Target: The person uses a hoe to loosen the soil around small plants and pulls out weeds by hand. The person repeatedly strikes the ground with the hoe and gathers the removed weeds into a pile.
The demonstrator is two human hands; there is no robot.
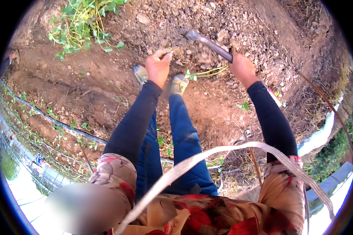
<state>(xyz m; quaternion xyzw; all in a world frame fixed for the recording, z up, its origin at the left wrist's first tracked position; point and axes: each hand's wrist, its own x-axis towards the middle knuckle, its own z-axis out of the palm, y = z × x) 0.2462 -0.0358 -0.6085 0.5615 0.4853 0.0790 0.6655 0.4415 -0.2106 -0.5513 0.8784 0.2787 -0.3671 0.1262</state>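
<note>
My left hand is above my shoes, its thumb and fingertips pinched on a small thin plant piece. My right hand grips the dark shaft of a short hand tool. The tool slants up and left over the loose soil, and its grey rounded end is blurred. Slender green stems run from beside my right hand to a leafy tip near my shoe; whether the hand also holds them I cannot tell. Another green leaf shows below my right wrist.
A heap of leafy green vines lies on the soil at upper left. Crumbly, cloddy soil spreads ahead. Below left, a dark irrigation hose runs beside small plants. A thin brown stick stands at right. A pale woven strap crosses the view.
</note>
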